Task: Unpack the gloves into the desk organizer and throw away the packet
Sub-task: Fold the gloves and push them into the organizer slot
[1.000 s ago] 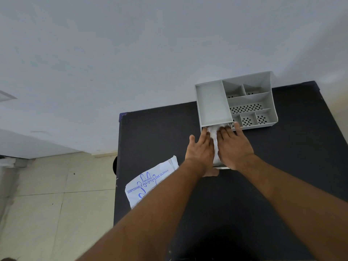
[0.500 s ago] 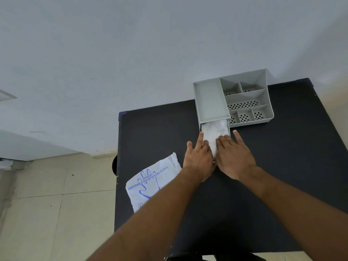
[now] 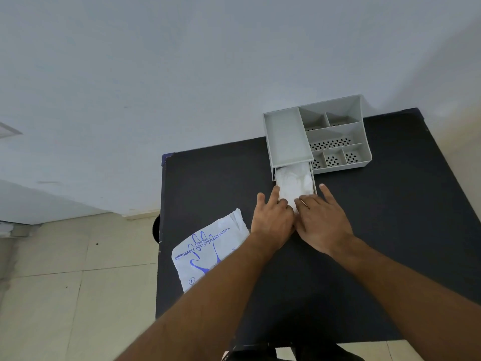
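Gloves (image 3: 294,179), white crumpled polyethylene, are lying in the part-open drawer (image 3: 314,179) of the grey plastic desk organizer (image 3: 286,136). Left hand (image 3: 272,220) and right hand (image 3: 322,225), fingers straight, are pressing its front: likely closing. White blue-printed packet (image 3: 208,246) is waiting nearby for disposal.

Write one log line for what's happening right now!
left hand, right hand: touch gloves | gloves: in open drawer | packet: on table

Black table (image 3: 390,230) (tiled floor (image 3: 65,295) beside)
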